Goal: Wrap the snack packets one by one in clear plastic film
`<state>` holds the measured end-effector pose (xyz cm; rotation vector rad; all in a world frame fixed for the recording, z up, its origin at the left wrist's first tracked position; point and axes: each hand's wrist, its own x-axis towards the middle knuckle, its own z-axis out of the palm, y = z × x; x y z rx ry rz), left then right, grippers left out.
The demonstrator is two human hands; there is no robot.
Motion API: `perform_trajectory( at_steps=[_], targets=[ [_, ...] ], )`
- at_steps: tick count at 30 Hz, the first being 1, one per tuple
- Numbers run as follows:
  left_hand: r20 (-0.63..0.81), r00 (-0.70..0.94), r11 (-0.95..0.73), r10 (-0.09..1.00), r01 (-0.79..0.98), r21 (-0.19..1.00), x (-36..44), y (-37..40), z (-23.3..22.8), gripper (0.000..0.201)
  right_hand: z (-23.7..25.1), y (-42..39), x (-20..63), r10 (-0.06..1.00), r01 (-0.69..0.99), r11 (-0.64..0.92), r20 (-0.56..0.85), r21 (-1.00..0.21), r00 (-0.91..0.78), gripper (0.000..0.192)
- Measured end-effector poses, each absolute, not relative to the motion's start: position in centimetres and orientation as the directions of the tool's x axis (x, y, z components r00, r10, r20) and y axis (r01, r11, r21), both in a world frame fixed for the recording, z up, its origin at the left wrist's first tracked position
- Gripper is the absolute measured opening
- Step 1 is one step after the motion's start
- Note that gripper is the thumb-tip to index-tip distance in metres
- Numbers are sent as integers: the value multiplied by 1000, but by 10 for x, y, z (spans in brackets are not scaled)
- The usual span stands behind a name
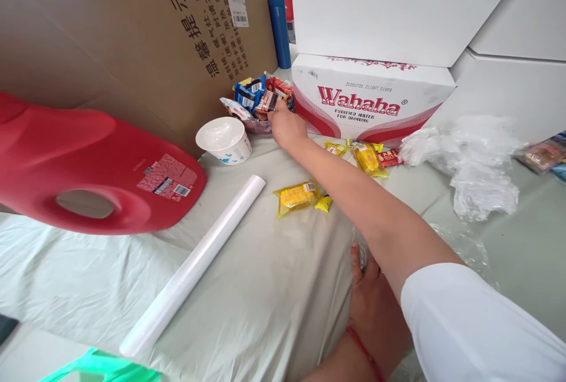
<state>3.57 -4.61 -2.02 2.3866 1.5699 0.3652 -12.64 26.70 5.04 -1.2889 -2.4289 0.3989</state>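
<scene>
My right hand [287, 125] reaches across into a basket [259, 127] heaped with small wrapped snacks. Its fingers close on a pinkish-brown snack packet [267, 102], with the fingertips partly hidden among the others. Beneath my right forearm, my left hand [374, 296] is low over the cloth, a red cord around its wrist. Crinkled clear plastic [362, 255] shows between its thumb and fingers; the rest is covered by the forearm. A yellow-wrapped snack [297, 197] lies left of the forearm, and another yellow packet [366, 157] lies beyond it beside a red packet [390, 158].
A white paper bowl [225, 141] stands left of the basket. On the pale cloth lie a white roll [194, 264] and a heap of clear plastic bags [469, 158]. Around the edges are a red jug [132, 193], a cardboard box [110, 34] and a Wahaha carton [371, 99].
</scene>
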Motion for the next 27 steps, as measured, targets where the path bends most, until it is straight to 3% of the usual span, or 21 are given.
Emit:
perform_trajectory(
  at_steps=[8,13,17,20,22,24,27],
  targets=[
    [66,293,-296,954,882,366,34,-50,-5,63,46,216,-88,676,593,731,244,-336,-695,26],
    [43,297,-294,954,894,337,36,-49,-2,63,47,180,-52,636,548,766,279,-334,-719,22],
    [41,295,-292,954,897,331,36,-49,0,60,61,140,-3,620,478,774,347,-415,-703,20],
    [52,305,-303,951,889,343,36,-48,-1,58,74,109,40,631,358,751,442,-555,-637,15],
    [66,305,-309,950,890,334,36,-48,-1,59,80,94,67,721,259,642,452,-722,-525,9],
    [81,306,-315,949,895,314,36,-48,-3,62,81,89,91,860,99,420,361,-902,-360,10],
    [93,312,-326,945,898,295,36,-49,-4,63,76,100,122,978,-247,50,98,-968,-185,21]
  ],
)
